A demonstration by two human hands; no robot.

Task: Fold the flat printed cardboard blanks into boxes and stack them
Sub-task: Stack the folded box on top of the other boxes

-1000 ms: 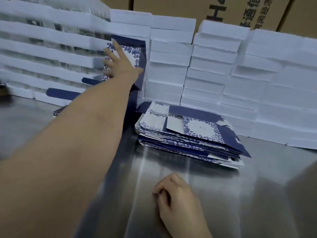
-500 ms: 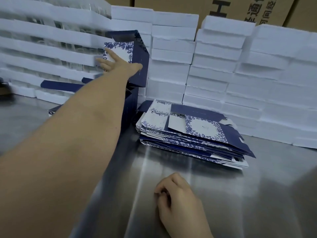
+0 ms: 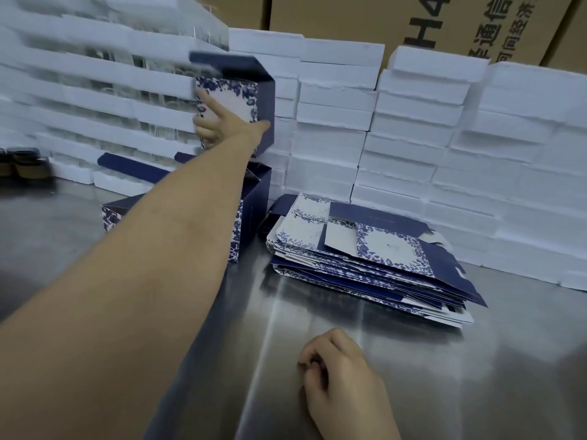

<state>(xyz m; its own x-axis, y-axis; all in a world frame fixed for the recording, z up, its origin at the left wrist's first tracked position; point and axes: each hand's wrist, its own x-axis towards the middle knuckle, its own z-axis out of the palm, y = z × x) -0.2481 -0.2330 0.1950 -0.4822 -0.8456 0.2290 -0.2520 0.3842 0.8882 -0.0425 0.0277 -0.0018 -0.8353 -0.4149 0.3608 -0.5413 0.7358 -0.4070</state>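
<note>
My left hand (image 3: 222, 128) reaches far forward and holds a folded blue-and-white floral box (image 3: 235, 96), thumb at its right corner, index finger straight on the printed face, other fingers curled at its left edge. The box's dark blue lid flap stands open on top. It sits above another folded box (image 3: 254, 211) standing on the table, partly hidden by my forearm. A pile of flat printed blanks (image 3: 365, 252) lies right of the boxes. My right hand (image 3: 343, 376) rests on the table near me, fingers loosely curled, holding nothing.
White foam trays (image 3: 413, 122) are stacked in a wall along the back and left. Brown cartons (image 3: 349, 20) stand behind them. Dark lidded jars (image 3: 22, 163) sit at the far left edge. The steel table (image 3: 476, 360) stretches in front of the blanks.
My left hand's spread fingers have drawn in on the box, which has turned so its side and lid flap show. The right hand has stayed put.
</note>
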